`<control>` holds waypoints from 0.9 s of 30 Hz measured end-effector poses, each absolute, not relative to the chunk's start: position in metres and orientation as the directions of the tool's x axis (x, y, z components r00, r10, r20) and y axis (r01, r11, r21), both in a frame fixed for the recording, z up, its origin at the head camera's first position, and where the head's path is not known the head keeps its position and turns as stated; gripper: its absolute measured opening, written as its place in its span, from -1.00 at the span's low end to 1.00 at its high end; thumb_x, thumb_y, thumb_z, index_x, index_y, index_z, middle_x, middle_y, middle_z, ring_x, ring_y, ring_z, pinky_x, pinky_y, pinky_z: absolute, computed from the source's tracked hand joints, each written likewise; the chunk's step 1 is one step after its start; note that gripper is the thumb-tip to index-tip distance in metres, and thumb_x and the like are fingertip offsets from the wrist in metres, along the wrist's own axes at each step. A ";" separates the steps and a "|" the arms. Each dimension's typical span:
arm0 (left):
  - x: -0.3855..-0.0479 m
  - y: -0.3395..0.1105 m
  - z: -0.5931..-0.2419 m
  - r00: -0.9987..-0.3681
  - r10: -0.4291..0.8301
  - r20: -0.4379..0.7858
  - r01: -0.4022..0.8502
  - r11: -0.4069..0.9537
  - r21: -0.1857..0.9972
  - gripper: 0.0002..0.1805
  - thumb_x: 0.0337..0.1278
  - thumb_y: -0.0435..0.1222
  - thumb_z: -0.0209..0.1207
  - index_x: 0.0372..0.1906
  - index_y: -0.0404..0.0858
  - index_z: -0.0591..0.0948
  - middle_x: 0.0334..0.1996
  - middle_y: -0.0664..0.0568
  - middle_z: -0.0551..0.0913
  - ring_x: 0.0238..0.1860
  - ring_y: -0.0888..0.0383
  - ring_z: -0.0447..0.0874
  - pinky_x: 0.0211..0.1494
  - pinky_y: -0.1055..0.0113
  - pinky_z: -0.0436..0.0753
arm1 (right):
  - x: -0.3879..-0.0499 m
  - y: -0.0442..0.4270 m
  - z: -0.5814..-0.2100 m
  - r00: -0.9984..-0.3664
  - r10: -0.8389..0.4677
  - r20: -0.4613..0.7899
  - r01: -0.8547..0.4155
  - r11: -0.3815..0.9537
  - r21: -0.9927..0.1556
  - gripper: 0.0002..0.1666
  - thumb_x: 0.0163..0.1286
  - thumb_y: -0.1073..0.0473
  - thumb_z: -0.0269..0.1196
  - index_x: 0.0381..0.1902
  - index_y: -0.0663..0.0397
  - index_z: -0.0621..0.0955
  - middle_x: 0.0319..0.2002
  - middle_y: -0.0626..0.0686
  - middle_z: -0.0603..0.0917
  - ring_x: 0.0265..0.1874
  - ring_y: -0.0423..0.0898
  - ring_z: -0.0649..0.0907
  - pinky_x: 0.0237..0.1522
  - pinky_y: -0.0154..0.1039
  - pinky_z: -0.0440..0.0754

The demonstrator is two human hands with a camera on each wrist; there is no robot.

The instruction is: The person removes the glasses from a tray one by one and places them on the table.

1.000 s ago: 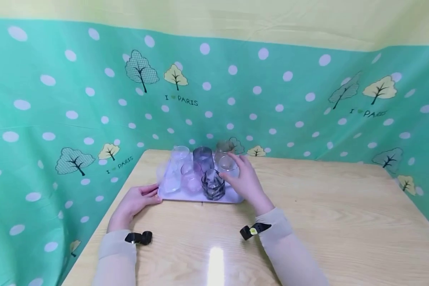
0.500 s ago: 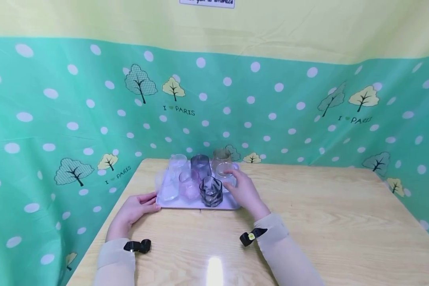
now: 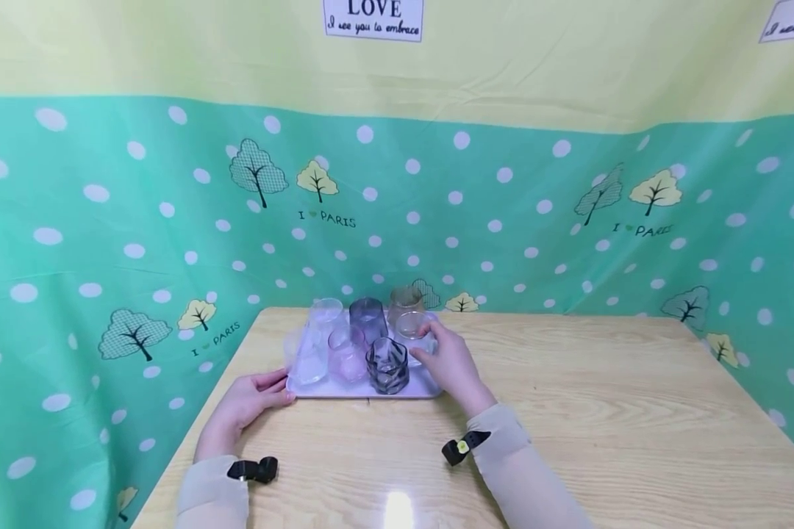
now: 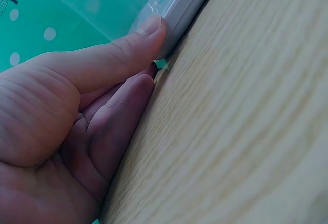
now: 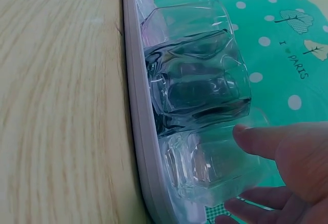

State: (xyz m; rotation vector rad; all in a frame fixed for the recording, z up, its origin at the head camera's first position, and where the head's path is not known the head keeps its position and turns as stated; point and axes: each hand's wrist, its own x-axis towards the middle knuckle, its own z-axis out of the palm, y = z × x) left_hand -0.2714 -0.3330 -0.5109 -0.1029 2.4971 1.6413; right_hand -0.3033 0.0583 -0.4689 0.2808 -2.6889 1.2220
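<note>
A pale tray (image 3: 357, 394) near the table's far left holds several drinking glasses. At its front left corner my left hand (image 3: 251, 404) grips the edge, the thumb (image 4: 152, 25) against the rim and the other fingers low by the table. My right hand (image 3: 453, 367) holds a clear glass (image 5: 215, 162) at the tray's right side, thumb on one side and fingers on the other. Next to it stands a dark faceted glass (image 3: 387, 367). A pink glass (image 3: 347, 356) and another clear glass (image 3: 311, 365) line the front row to the left.
Behind them on the tray are a brownish glass (image 3: 406, 300), a smoky purple glass (image 3: 368, 321) and a further clear glass (image 3: 326, 312). The wooden table (image 3: 602, 411) extends widely to the right. A green dotted curtain (image 3: 516, 242) hangs along its back edge.
The head view has tilted upward, so everything sits lower. The right hand's fingers have come down from behind the clear glass's rim to its right side. My left hand stays at the tray corner.
</note>
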 end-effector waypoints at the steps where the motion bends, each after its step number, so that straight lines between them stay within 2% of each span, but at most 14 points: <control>1: -0.271 -0.333 -0.512 -0.987 0.024 -0.162 -0.139 0.400 0.906 -0.16 0.13 -0.34 0.56 0.49 -0.42 0.46 0.31 -0.25 0.60 0.44 -0.17 0.48 0.63 -0.15 0.20 | -0.304 0.058 -0.470 -0.967 -0.098 0.236 -0.242 0.648 -0.723 -0.68 0.39 0.14 0.51 -0.02 -0.08 0.59 -0.24 0.09 0.69 -0.48 -0.06 0.48 -0.30 -0.07 0.59; 5: -0.270 -0.332 -0.513 -0.988 0.016 -0.156 -0.136 0.408 0.903 -0.17 0.12 -0.33 0.58 0.48 -0.41 0.48 0.28 -0.24 0.62 0.43 -0.15 0.50 0.62 -0.13 0.21 | -0.303 0.059 -0.471 -0.965 -0.092 0.247 -0.246 0.653 -0.717 -0.68 0.38 0.15 0.52 -0.05 -0.09 0.60 -0.23 0.07 0.70 -0.49 -0.07 0.47 -0.27 -0.10 0.59; 8: -0.271 -0.331 -0.512 -0.988 0.006 -0.151 -0.135 0.421 0.897 -0.17 0.11 -0.33 0.58 0.48 -0.39 0.49 0.26 -0.22 0.64 0.47 -0.20 0.44 0.64 -0.22 0.13 | -0.301 0.059 -0.469 -0.966 -0.088 0.245 -0.242 0.649 -0.722 -0.69 0.38 0.16 0.51 -0.04 -0.09 0.61 -0.19 0.09 0.73 -0.52 -0.05 0.46 -0.26 -0.05 0.61; 11: -0.271 -0.330 -0.510 -0.989 0.000 -0.145 -0.130 0.437 0.890 -0.18 0.12 -0.32 0.58 0.48 -0.38 0.49 0.26 -0.21 0.65 0.50 -0.21 0.40 0.64 -0.25 0.10 | -0.301 0.059 -0.467 -0.965 -0.085 0.247 -0.243 0.641 -0.728 -0.69 0.39 0.16 0.50 -0.01 -0.10 0.62 -0.02 0.16 0.77 -0.42 0.02 0.58 -0.03 0.11 0.70; 13: -0.271 -0.329 -0.510 -0.990 0.001 -0.140 -0.125 0.436 0.891 -0.18 0.12 -0.32 0.57 0.47 -0.39 0.50 0.26 -0.22 0.65 0.49 -0.21 0.42 0.64 -0.23 0.13 | -0.301 0.060 -0.467 -0.964 -0.087 0.251 -0.248 0.634 -0.732 -0.67 0.40 0.18 0.50 0.02 -0.09 0.62 0.08 0.21 0.77 -0.29 0.09 0.67 0.16 0.23 0.68; 15: -0.271 -0.329 -0.510 -0.990 0.005 -0.138 -0.123 0.434 0.893 -0.19 0.12 -0.32 0.57 0.47 -0.41 0.50 0.26 -0.23 0.65 0.46 -0.19 0.46 0.63 -0.20 0.18 | -0.302 0.060 -0.468 -0.963 -0.090 0.255 -0.253 0.635 -0.730 -0.65 0.40 0.19 0.49 0.06 -0.08 0.62 0.12 0.24 0.76 -0.20 0.13 0.70 0.21 0.27 0.65; 20: -0.271 -0.330 -0.510 -0.990 0.001 -0.144 -0.129 0.429 0.894 -0.18 0.09 -0.33 0.59 0.46 -0.42 0.50 0.26 -0.23 0.64 0.43 -0.17 0.49 0.63 -0.20 0.18 | -0.303 0.061 -0.468 -0.968 -0.076 0.239 -0.231 0.636 -0.737 -0.63 0.39 0.18 0.50 0.06 -0.10 0.61 -0.03 0.14 0.77 -0.18 0.09 0.69 0.03 0.14 0.70; 22: -0.271 -0.330 -0.511 -0.989 -0.010 -0.148 -0.138 0.430 0.892 -0.17 0.08 -0.33 0.59 0.46 -0.40 0.51 0.25 -0.22 0.66 0.44 -0.17 0.48 0.64 -0.21 0.15 | -0.303 0.061 -0.468 -0.970 -0.068 0.234 -0.223 0.632 -0.742 -0.64 0.39 0.17 0.51 0.05 -0.10 0.62 -0.03 0.11 0.77 -0.14 0.07 0.69 0.05 0.11 0.70; 27: -0.272 -0.330 -0.512 -0.989 -0.008 -0.145 -0.135 0.427 0.894 -0.18 0.09 -0.33 0.59 0.46 -0.41 0.51 0.25 -0.22 0.66 0.44 -0.16 0.49 0.64 -0.19 0.15 | -0.301 0.063 -0.467 -0.969 -0.072 0.237 -0.228 0.634 -0.739 -0.67 0.38 0.18 0.51 0.02 -0.04 0.63 -0.12 0.09 0.75 -0.24 0.01 0.66 -0.07 0.05 0.68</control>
